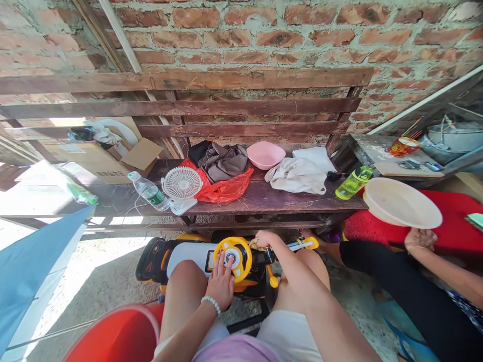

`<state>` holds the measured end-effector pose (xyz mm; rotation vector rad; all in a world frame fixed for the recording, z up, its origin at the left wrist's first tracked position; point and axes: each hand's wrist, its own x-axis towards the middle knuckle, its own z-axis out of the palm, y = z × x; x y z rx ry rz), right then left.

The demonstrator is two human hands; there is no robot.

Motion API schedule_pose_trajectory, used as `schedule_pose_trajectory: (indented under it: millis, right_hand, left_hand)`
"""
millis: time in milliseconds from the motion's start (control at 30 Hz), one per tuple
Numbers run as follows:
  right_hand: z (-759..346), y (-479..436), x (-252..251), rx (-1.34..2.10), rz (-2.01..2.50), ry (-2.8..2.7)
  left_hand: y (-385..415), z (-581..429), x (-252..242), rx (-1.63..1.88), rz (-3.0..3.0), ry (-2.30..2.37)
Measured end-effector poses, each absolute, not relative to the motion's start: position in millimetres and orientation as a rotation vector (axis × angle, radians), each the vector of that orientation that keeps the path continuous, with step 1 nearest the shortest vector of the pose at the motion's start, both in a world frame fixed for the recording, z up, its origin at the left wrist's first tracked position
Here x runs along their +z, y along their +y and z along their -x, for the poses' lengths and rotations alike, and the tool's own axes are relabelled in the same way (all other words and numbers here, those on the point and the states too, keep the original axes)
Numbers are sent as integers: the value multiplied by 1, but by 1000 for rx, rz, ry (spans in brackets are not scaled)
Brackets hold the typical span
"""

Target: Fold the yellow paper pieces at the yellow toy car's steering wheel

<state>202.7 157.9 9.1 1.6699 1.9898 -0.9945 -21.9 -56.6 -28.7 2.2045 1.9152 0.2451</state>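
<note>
I sit astride a child's ride-on toy car (196, 259) in black, white and orange. My left hand (221, 282), with a white bead bracelet, lies on the hub of its yellow steering wheel (232, 259), fingers spread. My right hand (264, 240) curls over the top of the toy just right of the wheel, and a small tan crumpled item (257, 245) shows beside its fingers. Whether that hand grips anything is hidden. To my right, a seated person's hand (420, 239) is below a round beige plastic plate (402, 203).
A dark wooden bench (264, 201) against the brick wall (264, 30) holds a water bottle (149, 191), white fan (183, 182), red bag (226, 186), pink bowl (266, 155), cloths and a green bottle (353, 182). A red tub (113, 337) sits at my lower left.
</note>
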Motion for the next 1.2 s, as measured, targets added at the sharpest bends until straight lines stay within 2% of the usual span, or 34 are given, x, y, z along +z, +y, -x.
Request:
schedule_pose_trajectory:
  millis: [300, 600, 733, 833, 933, 1033, 1200]
  right_hand:
    - [-171, 140, 23, -1094, -1527, 2116]
    - [-170, 141, 69, -952, -1844, 2220]
    - [-181, 135, 88, -842, -2305, 2391]
    - [-171, 95, 75, -522, -2582, 2485]
    - [-156, 45, 43, -298, -2451, 2426]
    - [-146, 15, 15, -272, -2178, 2450]
    - [-147, 8, 1, -321, -2100, 2326]
  left_hand:
    - [-52, 18, -16, 114, -2143, 1899]
    - [-50, 16, -13, 118, -2136, 1910]
    - [-48, 15, -11, 141, -2133, 1904]
    - [-47, 15, -11, 170, -2122, 1904]
    - [-47, 15, -13, 208, -2115, 1890]
    - [-46, 16, -18, 242, -2116, 1882]
    - [-44, 19, -25, 275, -2126, 1863]
